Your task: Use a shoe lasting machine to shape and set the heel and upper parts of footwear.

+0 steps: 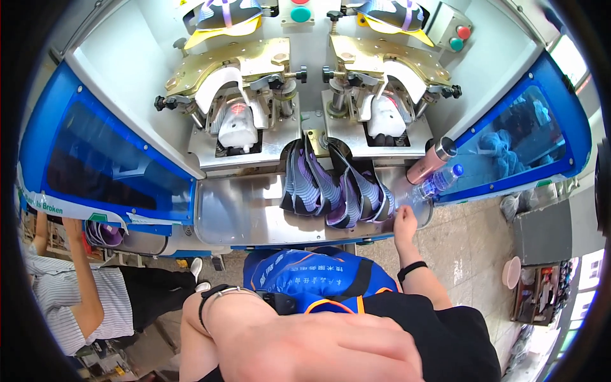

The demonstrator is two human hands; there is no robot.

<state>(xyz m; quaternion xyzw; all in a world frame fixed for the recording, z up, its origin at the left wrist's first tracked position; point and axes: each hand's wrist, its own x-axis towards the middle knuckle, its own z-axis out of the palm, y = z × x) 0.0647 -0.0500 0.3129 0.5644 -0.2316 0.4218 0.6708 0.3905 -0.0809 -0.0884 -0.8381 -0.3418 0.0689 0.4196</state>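
Note:
My left hand is large and close to the camera at the bottom, back upward. Its fingers stretch to the right, and its palm side is hidden. Over the right end of the metal tray, my right hand has its fingers curled in. Whatever they may hold is hidden. Just left of it stands a row of purple, grey and black shoe uppers, leaning against each other on the tray. A pink tumbler and a clear bottle with a blue cap are beyond that hand.
Two machine stations with white-covered lasts stand behind the tray, under brass-coloured plates. Shoe uppers on yellow supports sit higher up. Blue-framed side panels flank the machine. Another person in a striped shirt is at left.

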